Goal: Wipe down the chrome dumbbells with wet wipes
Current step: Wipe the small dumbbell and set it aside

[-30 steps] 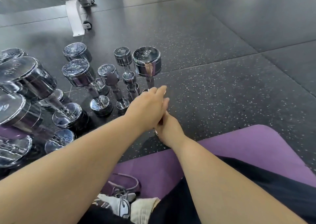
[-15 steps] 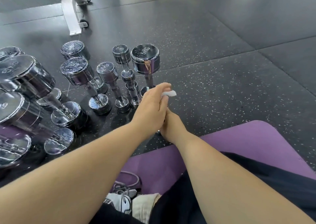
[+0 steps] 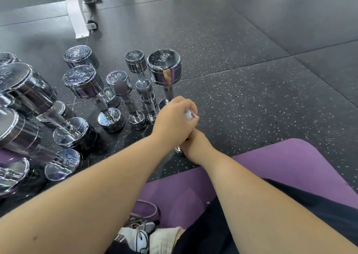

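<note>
At the far left, large chrome dumbbells [image 3: 25,91] stand tilted on the dark speckled floor [image 3: 251,102], with mid-sized ones [image 3: 85,83] just to their right and a white bench leg [image 3: 77,19] farther off. Next come small dumbbells [image 3: 124,96] standing on end, and right of them the upright dumbbell marked 5KG [image 3: 164,67], its lower head hidden behind the hands. The left hand [image 3: 172,124] reaches across in the middle, its grip clenched around a white wet wipe [image 3: 188,115] that shows between the fingers; it sits on top of a small dumbbell [image 3: 179,150] of which only the lower chrome end shows, resting on the floor at the mat's edge. The right hand [image 3: 195,143] lies just beneath the left, touching it, its grip wrapped around that dumbbell's handle. Near the viewer lie a purple mat [image 3: 290,160], a white shoe [image 3: 137,238] and dark shorts [image 3: 213,234].
</note>
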### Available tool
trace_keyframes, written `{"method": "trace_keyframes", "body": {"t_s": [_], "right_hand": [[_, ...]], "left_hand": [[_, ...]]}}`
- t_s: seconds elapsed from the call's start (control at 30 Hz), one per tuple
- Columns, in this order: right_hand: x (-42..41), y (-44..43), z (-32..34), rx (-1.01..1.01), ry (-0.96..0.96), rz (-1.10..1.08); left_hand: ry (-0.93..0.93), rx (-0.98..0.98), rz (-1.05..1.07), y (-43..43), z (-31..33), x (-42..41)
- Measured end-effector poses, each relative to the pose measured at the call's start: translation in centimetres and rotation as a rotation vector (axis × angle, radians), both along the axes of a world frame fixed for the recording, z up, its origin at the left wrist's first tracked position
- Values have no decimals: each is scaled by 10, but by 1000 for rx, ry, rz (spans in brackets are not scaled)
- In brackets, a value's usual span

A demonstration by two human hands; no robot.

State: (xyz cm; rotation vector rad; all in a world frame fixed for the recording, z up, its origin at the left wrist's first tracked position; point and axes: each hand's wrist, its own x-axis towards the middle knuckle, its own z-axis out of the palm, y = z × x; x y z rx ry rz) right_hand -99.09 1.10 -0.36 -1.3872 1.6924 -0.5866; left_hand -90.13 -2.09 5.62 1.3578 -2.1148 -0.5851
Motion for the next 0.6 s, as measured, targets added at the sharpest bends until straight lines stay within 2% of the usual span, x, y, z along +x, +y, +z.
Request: {"method": "trace_keyframes", "body": {"t_s": [0.1,0.17,0.23,0.3,0.37,0.47,0.53,0.6], "right_hand": [[-3,1,5,-6,-26,39],[-3,0,7,5,-96,-5],[-3,-3,4,13,-143,-52],[-2,-4,4,7,-186,-83],[-2,-5,3,11,-182,-78],[-2,-3,1,27,-140,-30],[-1,-2,-2,29,-124,-28],[0,-3,-2,40,-111,-25]], "left_hand": [[-467,-267,-231,-14,8,3],[-769,-282,-255,-21,24,-1],[-976,-203,-147,-28,38,-6],[-957,-41,-17,-30,39,-11],[-867,-15,-28,-29,32,-9],[-746,-168,-331,-25,29,4],[-813,-231,-534,-29,32,13],[-944,-196,-513,-29,40,12]]}}
